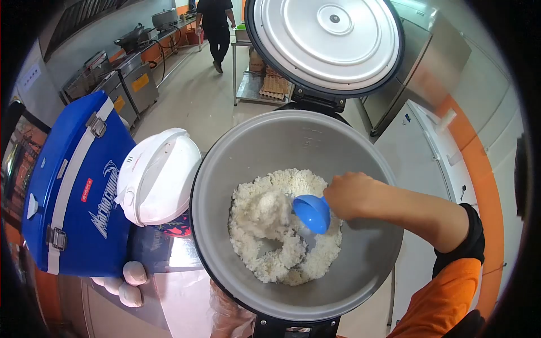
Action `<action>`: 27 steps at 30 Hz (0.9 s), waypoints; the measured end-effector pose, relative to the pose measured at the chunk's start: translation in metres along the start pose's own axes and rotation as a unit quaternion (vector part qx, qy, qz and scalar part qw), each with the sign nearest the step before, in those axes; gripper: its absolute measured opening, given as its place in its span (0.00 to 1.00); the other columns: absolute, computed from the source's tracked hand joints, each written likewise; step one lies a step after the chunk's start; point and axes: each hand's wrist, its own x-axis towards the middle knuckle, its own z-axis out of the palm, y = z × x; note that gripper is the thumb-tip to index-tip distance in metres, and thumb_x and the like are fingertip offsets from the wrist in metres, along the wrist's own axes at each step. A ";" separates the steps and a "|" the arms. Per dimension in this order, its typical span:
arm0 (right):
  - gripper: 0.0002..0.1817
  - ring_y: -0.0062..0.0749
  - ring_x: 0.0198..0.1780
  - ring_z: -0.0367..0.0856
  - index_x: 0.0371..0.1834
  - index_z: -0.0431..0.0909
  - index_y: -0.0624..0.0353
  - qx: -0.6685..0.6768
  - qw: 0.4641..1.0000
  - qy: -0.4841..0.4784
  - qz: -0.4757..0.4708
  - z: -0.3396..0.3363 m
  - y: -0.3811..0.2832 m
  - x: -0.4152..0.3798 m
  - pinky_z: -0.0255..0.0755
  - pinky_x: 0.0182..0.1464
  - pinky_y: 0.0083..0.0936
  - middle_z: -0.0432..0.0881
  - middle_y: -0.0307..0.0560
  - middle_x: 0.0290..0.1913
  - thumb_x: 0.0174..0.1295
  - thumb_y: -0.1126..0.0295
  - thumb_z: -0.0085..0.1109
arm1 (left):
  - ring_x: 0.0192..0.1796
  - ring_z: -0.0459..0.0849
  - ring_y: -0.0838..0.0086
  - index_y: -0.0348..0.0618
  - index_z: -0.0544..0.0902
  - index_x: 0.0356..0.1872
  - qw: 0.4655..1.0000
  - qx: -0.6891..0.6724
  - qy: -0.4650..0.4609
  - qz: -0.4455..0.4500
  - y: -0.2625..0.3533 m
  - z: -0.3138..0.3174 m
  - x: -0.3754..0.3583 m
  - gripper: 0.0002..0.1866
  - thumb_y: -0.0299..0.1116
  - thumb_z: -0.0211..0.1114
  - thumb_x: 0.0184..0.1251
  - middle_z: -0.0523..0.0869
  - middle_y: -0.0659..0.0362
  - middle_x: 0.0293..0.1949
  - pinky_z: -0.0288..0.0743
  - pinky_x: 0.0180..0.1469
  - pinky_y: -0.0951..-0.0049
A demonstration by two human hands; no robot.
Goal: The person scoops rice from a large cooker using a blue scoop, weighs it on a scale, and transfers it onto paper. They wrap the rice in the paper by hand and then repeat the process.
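While the large grey rice pot is standing open with its round lid tilted upright behind it, a blue insulated box is sitting to the left of the pot, showing slanted white lettering too distorted to read and a small red label. Just left of the pot, a white cooker lid is resting. Inside the pot, white cooked rice is lying clumped and heaped slightly left of centre. The right hand is reaching in from the pot's right, fingers curled tightly around a blue scoop digging into the rice.
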 end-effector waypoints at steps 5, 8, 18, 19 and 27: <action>0.14 0.45 0.51 0.83 0.44 0.85 0.57 -0.034 0.997 0.063 0.029 0.001 -0.008 0.058 0.80 0.48 0.36 0.82 0.52 0.51 0.55 0.71 0.58 | 0.63 0.65 0.40 0.39 0.39 0.73 0.998 0.052 -0.041 0.017 -0.005 -0.002 0.000 0.69 0.54 0.77 0.35 0.60 0.38 0.64 0.61 0.62 0.45; 0.13 0.42 0.50 0.84 0.43 0.85 0.57 -0.059 0.995 0.084 0.014 0.004 -0.015 0.097 0.81 0.44 0.34 0.84 0.50 0.49 0.55 0.72 0.59 | 0.64 0.63 0.39 0.37 0.36 0.73 0.996 0.047 -0.003 0.071 -0.017 0.004 -0.003 0.69 0.57 0.74 0.39 0.57 0.36 0.66 0.59 0.63 0.44; 0.11 0.48 0.36 0.86 0.34 0.83 0.66 -0.022 0.969 -0.002 -0.244 0.023 -0.069 0.069 0.80 0.39 0.35 0.85 0.56 0.35 0.57 0.69 0.57 | 0.72 0.49 0.36 0.43 0.33 0.74 0.998 -0.011 -0.026 0.061 -0.025 0.007 -0.003 0.68 0.66 0.69 0.43 0.46 0.39 0.73 0.45 0.70 0.39; 0.12 0.48 0.35 0.85 0.34 0.82 0.66 -0.015 0.960 -0.073 -0.270 0.022 -0.069 0.062 0.79 0.38 0.36 0.85 0.57 0.32 0.59 0.67 0.57 | 0.72 0.50 0.36 0.45 0.33 0.75 0.991 0.012 0.006 0.131 -0.030 0.010 -0.003 0.66 0.65 0.68 0.45 0.47 0.39 0.73 0.46 0.69 0.39; 0.25 0.34 0.16 0.73 0.19 0.72 0.65 0.175 0.895 -0.336 -0.236 0.043 -0.011 0.047 0.69 0.21 0.34 0.75 0.46 0.16 0.70 0.57 0.47 | 0.71 0.53 0.36 0.47 0.36 0.75 0.994 -0.004 0.027 0.110 0.006 -0.006 0.013 0.62 0.65 0.66 0.49 0.51 0.39 0.72 0.52 0.68 0.40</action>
